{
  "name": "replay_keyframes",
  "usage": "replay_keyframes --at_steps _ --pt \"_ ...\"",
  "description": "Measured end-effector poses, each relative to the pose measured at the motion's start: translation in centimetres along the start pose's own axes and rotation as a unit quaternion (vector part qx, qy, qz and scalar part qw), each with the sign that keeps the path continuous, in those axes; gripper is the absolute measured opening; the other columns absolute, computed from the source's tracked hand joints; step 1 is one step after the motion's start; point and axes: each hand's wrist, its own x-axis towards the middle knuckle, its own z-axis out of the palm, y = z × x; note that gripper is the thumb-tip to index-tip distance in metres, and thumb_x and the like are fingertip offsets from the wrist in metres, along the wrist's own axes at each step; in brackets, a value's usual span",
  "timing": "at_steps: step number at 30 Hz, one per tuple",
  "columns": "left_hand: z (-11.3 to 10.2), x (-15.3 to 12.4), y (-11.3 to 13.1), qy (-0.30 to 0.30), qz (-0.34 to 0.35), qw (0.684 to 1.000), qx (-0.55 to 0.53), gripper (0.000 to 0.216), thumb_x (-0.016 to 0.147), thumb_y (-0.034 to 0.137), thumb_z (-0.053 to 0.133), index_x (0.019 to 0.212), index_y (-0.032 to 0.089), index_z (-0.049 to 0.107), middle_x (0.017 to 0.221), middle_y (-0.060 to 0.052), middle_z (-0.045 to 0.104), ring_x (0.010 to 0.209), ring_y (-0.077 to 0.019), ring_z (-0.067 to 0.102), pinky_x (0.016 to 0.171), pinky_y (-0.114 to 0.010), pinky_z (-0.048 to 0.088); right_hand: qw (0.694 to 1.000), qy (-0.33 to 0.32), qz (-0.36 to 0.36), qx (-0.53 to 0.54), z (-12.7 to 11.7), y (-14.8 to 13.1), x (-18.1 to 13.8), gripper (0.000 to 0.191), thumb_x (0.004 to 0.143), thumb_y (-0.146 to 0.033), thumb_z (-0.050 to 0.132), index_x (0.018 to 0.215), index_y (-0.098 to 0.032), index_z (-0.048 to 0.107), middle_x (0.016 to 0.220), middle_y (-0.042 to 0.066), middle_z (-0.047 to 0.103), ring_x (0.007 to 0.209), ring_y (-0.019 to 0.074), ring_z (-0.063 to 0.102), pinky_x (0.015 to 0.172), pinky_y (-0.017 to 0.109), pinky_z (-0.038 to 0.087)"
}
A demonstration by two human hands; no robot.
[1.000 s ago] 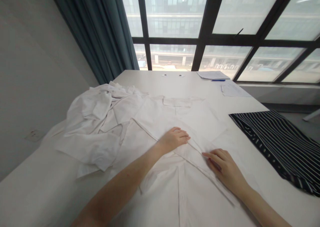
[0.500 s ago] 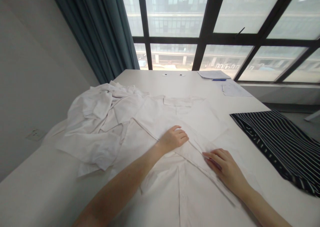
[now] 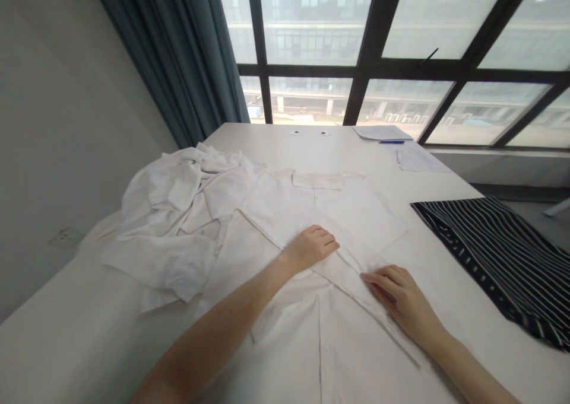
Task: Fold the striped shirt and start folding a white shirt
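A white shirt [image 3: 303,327] lies spread over the table, its collar [image 3: 316,181] toward the window. One sleeve [image 3: 351,285] runs slantwise across the body of the shirt. At the upper part of this strip, my left hand [image 3: 312,247] rests with its fingers curled together on the cloth; its fingertips are partly hidden. My right hand [image 3: 398,294] is lower and to the right, thumb and fingers pinching the strip's edge. To the left, a crumpled heap of white clothes [image 3: 173,196] touches the shirt.
A black garment with white stripes [image 3: 499,255] lies along the right edge of the table [image 3: 267,143]. Papers [image 3: 383,132] and a blue pen [image 3: 392,142] are at the far right corner. Behind stand a dark-framed window [image 3: 312,72] and a blue-grey curtain [image 3: 191,54].
My left hand's fingers have drawn closer together on the cloth, and the hand has shifted very slightly right. My right hand stays at the strip's edge.
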Motion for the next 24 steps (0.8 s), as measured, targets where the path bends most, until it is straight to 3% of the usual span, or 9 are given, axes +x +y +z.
replay_keyframes --at_steps 15,24 --pt "0.1 0.2 0.6 0.020 0.023 0.999 -0.029 0.014 0.096 0.020 0.052 0.102 0.019 0.065 0.093 -0.002 0.068 0.092 -0.0139 0.061 0.085 -0.030 0.043 1.000 -0.016 0.019 0.016 -0.5 -0.5 0.2 0.021 0.095 -0.026 0.051 0.104 -0.020 0.069 0.086 0.008 0.066 0.080 0.0199 0.061 0.073 0.036 0.050" --pt "-0.3 0.7 1.9 -0.021 0.008 0.999 0.027 0.013 0.094 0.016 0.052 0.085 0.016 0.061 0.084 -0.004 0.065 0.090 -0.0184 0.059 0.082 -0.034 0.043 1.000 0.005 0.016 0.006 -0.6 -0.9 0.5 0.024 0.096 -0.027 0.048 0.108 -0.023 0.069 0.091 0.009 0.067 0.083 0.0208 0.064 0.073 0.036 0.053"
